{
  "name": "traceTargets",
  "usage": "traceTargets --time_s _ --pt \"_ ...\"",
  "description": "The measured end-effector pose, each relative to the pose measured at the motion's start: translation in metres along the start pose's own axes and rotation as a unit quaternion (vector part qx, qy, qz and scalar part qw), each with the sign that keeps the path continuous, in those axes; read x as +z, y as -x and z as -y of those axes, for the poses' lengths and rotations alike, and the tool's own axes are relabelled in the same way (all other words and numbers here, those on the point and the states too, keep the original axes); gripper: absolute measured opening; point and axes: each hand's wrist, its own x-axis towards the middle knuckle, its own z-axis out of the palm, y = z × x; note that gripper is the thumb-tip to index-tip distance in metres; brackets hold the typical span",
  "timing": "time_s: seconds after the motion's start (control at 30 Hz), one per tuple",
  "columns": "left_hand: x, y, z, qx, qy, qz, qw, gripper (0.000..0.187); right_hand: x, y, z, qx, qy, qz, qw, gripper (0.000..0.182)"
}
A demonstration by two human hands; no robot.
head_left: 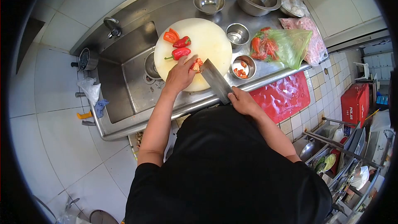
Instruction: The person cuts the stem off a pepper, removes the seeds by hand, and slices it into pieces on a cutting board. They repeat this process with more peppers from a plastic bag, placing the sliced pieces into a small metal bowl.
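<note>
A round white cutting board (pixel 215 37) lies on the steel counter. My left hand (pixel 181 74) rests over its lower left part, fingers curled against a cut piece of red pepper (pixel 197 64) with its pale inside showing. My right hand (pixel 243 101) grips the handle of a cleaver (pixel 216 82), whose broad blade slants over the board's edge with its tip close to the piece. Two whole red peppers (pixel 181 53) and an orange-red cut pepper half (pixel 171 36) lie farther back on the board. Cut red pieces sit in a small steel bowl (pixel 243 67) to the right.
An empty-looking steel cup (pixel 238 35) and steel bowls (pixel 209 3) stand behind. A green plastic bag (pixel 290 49) with red peppers lies at right, beside a bag of pinkish contents (pixel 306 33). The sink (pixel 124 79) is left, a red board (pixel 284 95) lower right.
</note>
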Motion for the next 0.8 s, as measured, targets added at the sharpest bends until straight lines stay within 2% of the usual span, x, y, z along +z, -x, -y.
traceTargets --time_s 0.13,0.2,0.33,0.4,0.53,0.6,0.8 --pt "0.005 -0.006 0.018 -0.015 0.034 0.037 0.999 0.049 0.001 -0.004 -0.005 0.002 -0.052 -0.001 0.999 0.032" --pt "0.004 -0.008 0.020 -0.019 0.056 -0.020 0.998 0.051 0.002 -0.005 -0.007 0.001 -0.077 -0.003 0.997 0.031" --pt "0.007 -0.012 -0.004 -0.070 0.058 -0.034 0.995 0.055 -0.001 -0.004 -0.004 -0.007 -0.003 -0.017 1.000 0.030" --pt "0.011 -0.018 -0.006 -0.108 0.076 -0.013 0.991 0.050 -0.005 -0.001 0.001 -0.007 0.018 -0.024 1.000 0.030" --pt "0.015 -0.023 0.000 -0.090 0.079 -0.049 0.992 0.043 -0.010 0.013 0.009 -0.028 0.053 -0.050 0.997 0.027" --pt "0.011 -0.024 0.001 -0.135 0.106 0.004 0.985 0.041 -0.012 0.014 0.014 -0.039 0.059 -0.068 0.995 0.026" --pt "0.008 -0.031 0.006 -0.122 0.107 0.036 0.986 0.039 -0.009 0.006 0.018 -0.056 0.058 -0.078 0.994 0.023"
